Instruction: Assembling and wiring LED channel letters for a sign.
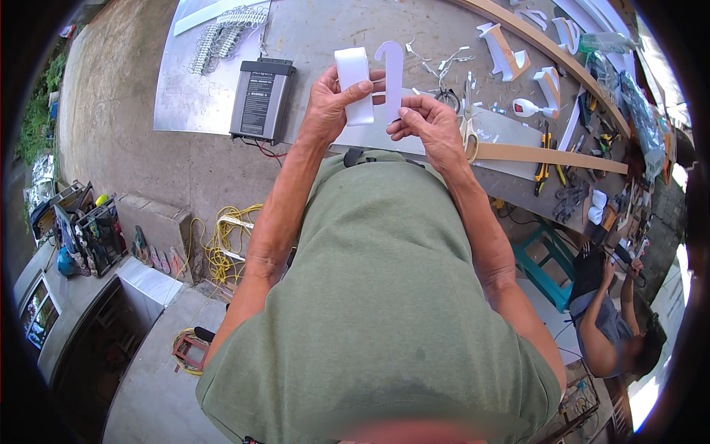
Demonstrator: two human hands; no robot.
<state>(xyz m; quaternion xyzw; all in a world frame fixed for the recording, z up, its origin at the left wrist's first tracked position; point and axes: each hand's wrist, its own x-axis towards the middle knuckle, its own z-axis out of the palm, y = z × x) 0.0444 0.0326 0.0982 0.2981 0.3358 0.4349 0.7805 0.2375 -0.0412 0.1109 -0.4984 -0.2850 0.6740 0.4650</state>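
Observation:
Over the near edge of the work table [310, 33], my left hand [329, 102] pinches a broad white strip [352, 65], thumb across its front. It cannot be told whether the strip is folded or coiled. Just to the right, my right hand [435, 124] grips the lower end of a flat, pale white piece [393, 78] with a small hook at its top left. The two white pieces are held upright side by side, with a narrow gap between them. My left fingertips reach behind the strip toward the hooked piece.
A grey power supply box [263, 102] and stringed LED modules [222, 41] lie left. Scissors [469, 133], a glue bottle [528, 109], a brown strip [551, 156] and a yellow cutter [544, 154] lie right. Beyond a teal stool [546, 259], another person [603, 333] works. Yellow cable [220, 240] lies on the floor.

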